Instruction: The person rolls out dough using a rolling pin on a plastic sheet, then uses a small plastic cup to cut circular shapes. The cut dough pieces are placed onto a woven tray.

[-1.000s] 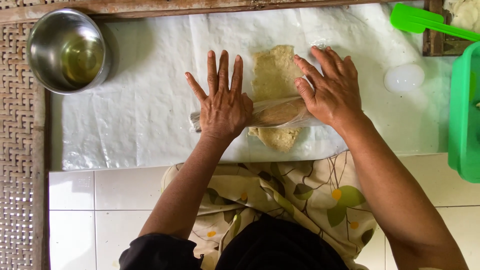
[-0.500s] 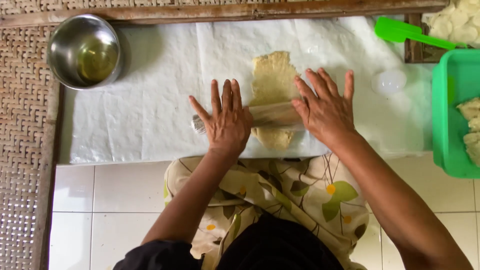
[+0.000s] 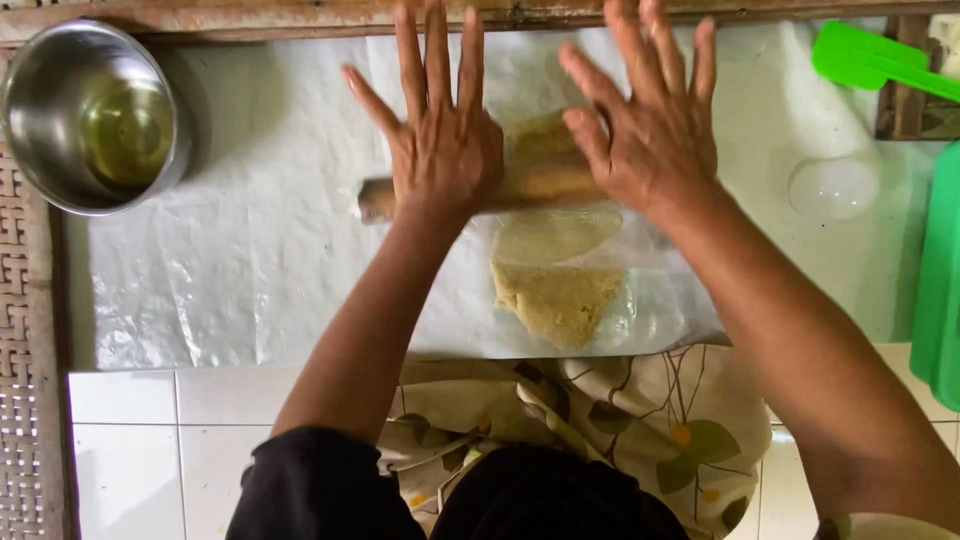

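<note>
The brown wooden rolling pin (image 3: 540, 183) lies crosswise over the flattened yellowish dough strip (image 3: 556, 270), left hand (image 3: 445, 150) and right hand (image 3: 650, 140) pressing its ends, fingers spread flat.

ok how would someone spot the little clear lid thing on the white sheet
Start at the white sheet covering the work surface and go to its right side, past the right hand. Just below the green spatula lies a small round clear lid. It is see-through, unlike its green neighbours.
</note>
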